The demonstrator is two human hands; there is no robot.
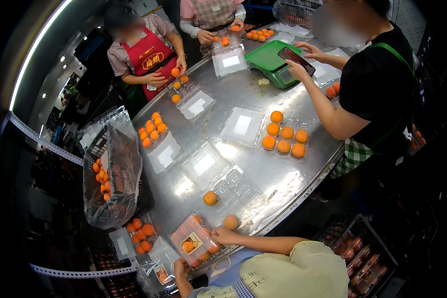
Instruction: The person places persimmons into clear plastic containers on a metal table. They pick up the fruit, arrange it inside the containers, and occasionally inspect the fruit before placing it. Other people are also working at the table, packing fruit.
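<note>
A clear plastic clamshell box (188,240) filled with round orange fruits lies at the table's near edge. Its lid is down and carries a picture label. My right hand (223,235) grips its right side, and my left hand (181,267) holds its lower left corner. Just beyond my right hand rests a single orange fruit (231,222). Past that lies an open clamshell (232,190) with one fruit (210,198) in its tray. By my left hand is another clear lid or box with a picture label (162,274).
A plastic-lined crate of fruit (111,182) stands at the left. Open trays of fruit (283,139) are spread over the metal table (242,160). A green scale (272,61) stands at the far side. Three people work around the table; one holds a phone (297,60).
</note>
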